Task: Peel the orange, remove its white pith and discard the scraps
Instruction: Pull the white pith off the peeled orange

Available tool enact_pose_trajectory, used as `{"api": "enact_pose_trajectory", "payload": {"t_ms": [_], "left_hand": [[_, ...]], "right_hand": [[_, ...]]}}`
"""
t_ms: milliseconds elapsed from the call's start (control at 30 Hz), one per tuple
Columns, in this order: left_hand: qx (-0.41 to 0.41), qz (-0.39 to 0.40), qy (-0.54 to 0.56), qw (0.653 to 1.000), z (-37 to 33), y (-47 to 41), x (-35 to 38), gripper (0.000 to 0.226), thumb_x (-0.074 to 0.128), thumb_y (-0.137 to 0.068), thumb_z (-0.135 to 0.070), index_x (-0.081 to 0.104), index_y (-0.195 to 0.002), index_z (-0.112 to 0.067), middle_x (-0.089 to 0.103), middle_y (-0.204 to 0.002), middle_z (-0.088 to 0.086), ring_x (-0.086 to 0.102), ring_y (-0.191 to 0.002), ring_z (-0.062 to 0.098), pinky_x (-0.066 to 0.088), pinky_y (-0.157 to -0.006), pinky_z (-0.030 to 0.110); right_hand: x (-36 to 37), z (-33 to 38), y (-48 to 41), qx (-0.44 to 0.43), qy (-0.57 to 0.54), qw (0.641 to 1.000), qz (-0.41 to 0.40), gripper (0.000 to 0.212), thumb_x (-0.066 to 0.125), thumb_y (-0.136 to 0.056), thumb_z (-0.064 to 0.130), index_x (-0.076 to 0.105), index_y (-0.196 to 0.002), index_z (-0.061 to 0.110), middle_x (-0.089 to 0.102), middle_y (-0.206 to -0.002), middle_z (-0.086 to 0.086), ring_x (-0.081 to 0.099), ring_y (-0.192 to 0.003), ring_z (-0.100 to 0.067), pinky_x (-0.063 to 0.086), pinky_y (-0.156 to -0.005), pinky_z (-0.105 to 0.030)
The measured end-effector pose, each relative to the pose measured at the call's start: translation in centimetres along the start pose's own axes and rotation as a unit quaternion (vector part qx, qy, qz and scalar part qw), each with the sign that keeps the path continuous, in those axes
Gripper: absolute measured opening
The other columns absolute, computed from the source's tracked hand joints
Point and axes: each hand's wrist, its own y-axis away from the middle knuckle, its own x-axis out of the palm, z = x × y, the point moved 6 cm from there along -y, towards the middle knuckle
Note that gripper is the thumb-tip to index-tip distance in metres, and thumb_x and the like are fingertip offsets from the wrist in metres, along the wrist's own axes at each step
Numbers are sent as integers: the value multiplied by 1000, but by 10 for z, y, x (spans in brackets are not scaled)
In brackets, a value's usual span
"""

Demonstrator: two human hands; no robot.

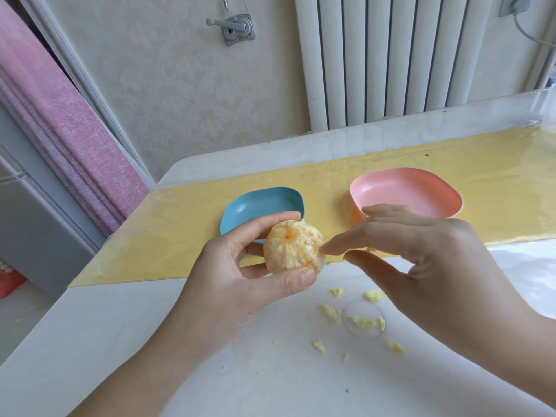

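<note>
While the left hand (237, 272) comes in from the lower left with its palm turned up and inward, it grips the orange (290, 246) above the near edge of the yellow mat (180, 236). Its thumb (301, 279) presses against the near underside of the fruit, and its fingers curl round the far side, with one fingertip showing over the top. The orange is fully peeled, pale with streaks of white pith, and its centre dimple faces the camera. It is held in the air just in front of the blue dish (261, 206), hiding part of that dish's near rim.

From the right, the right hand (436, 260) reaches across with its wrist low and its back facing up. Its index finger (337, 245) stretches out so that the tip meets the right side of the orange; motion blur hides whether it actually touches. Its thumb (370, 263) points the same way just below, parted from the index finger, and the hand holds nothing I can see. The other fingers lie straight and loose, over the near rim of the pink dish (406, 191).

Small yellowish pith scraps (361, 322) lie scattered on the white table (150, 341) beneath the right hand.
</note>
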Motion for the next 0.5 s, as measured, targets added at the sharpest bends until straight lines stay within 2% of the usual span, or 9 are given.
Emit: {"api": "enact_pose_trajectory", "payload": {"t_ms": [67, 167, 367, 500], "left_hand": [[-4, -4, -3, 1000, 0, 0, -1, 61, 84, -47, -37, 70, -106, -41, 70, -105, -3, 68, -90, 11, 54, -76, 24], [-9, -6, -7, 1000, 1, 0, 0, 61, 84, -46, -37, 70, -105, -39, 70, -103, -3, 67, -89, 9, 54, -75, 23], [-7, 10, -26, 1000, -1, 4, 5, 54, 85, -47, -37, 70, -99, -33, 71, -93, -4, 68, -87, 12, 55, -71, 23], [-3, -10, -44, 999, -3, 6, 4, 55, 86, -44, -41, 70, -97, -35, 70, -88, -9, 69, -84, 17, 54, -71, 24]], "right_hand": [[-2, 1, -1, 8, -37, 999, -1, 20, 65, -83, 10, 75, -93, 24, 69, -81, 15, 64, -75, -1, 48, -67, -14], [-3, 2, -2, 11, -93, 996, 0, 17, 61, -88, 25, 74, -99, 21, 68, -86, 18, 62, -77, 7, 43, -64, -4], [-3, 4, 0, -19, -59, 998, -22, 24, 64, -84, 33, 72, -104, 23, 59, -89, 8, 56, -80, 1, 38, -73, -5], [-5, 8, 2, -38, -31, 998, -49, 17, 68, -82, 30, 74, -97, 23, 59, -82, 3, 53, -74, -2, 38, -69, -7]]}}
